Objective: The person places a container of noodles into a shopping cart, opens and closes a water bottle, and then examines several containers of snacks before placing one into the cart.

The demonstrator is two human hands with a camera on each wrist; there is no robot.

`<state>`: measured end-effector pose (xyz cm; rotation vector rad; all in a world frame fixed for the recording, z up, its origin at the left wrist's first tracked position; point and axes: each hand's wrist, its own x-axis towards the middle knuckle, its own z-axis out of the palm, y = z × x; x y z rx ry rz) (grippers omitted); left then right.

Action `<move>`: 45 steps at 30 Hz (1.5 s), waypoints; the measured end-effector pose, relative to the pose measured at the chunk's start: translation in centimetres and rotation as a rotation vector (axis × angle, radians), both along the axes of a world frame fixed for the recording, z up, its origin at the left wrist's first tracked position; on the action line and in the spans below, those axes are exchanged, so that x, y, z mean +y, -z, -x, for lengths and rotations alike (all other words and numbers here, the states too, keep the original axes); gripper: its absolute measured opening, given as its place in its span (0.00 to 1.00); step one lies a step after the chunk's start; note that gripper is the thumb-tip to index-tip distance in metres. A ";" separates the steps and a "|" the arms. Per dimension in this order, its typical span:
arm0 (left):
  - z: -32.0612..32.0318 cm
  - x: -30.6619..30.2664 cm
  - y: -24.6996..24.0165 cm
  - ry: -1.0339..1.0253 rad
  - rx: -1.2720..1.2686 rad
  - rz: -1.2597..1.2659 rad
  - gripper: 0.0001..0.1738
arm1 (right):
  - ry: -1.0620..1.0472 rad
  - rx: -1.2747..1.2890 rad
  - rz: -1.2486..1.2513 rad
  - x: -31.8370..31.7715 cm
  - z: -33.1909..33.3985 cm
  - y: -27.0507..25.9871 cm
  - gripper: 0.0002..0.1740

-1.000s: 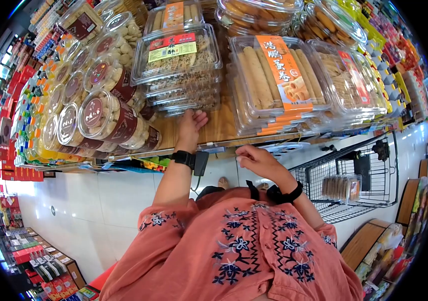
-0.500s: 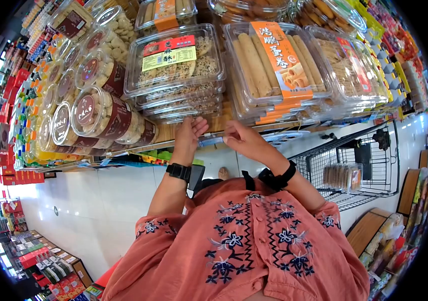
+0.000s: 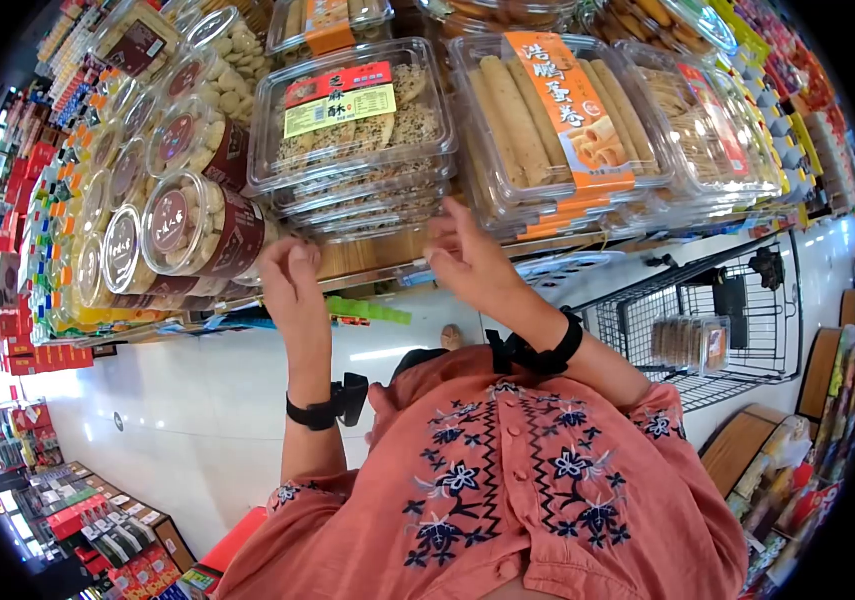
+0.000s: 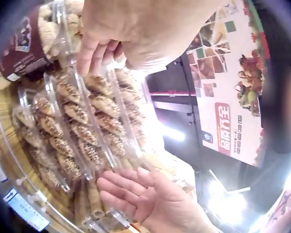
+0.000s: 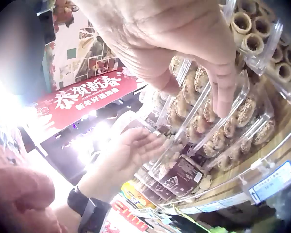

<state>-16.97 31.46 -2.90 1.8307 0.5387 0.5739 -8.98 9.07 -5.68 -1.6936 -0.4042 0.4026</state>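
Observation:
A stack of clear plastic boxes of sesame pastries (image 3: 352,130) stands at the front of the wooden display, a red and yellow label on its top box. My left hand (image 3: 295,285) is at the stack's front left corner, beside the round biscuit jars (image 3: 202,225), fingers loosely bent and holding nothing. On the other side, my right hand (image 3: 477,262) reaches to the front right corner. In the right wrist view, its fingers (image 5: 223,92) extend close alongside the pastry boxes (image 5: 216,126). The left wrist view shows both hands flanking the stack.
Boxes of egg rolls (image 3: 557,120) with orange labels are stacked right of the pastries. A price tag (image 5: 271,182) hangs on the shelf edge. Below right stands a wire shopping cart (image 3: 747,345) with several clear boxes (image 3: 689,343) inside.
My left hand has moved left from the stack's front to its left corner. My right hand has risen toward the right corner. The pastry stack appears closer in the head view.

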 end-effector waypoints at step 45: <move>-2.2 -1.9 -5.1 -0.015 -0.160 0.005 0.37 | 0.241 0.335 -0.516 2.3 -0.7 -1.3 0.26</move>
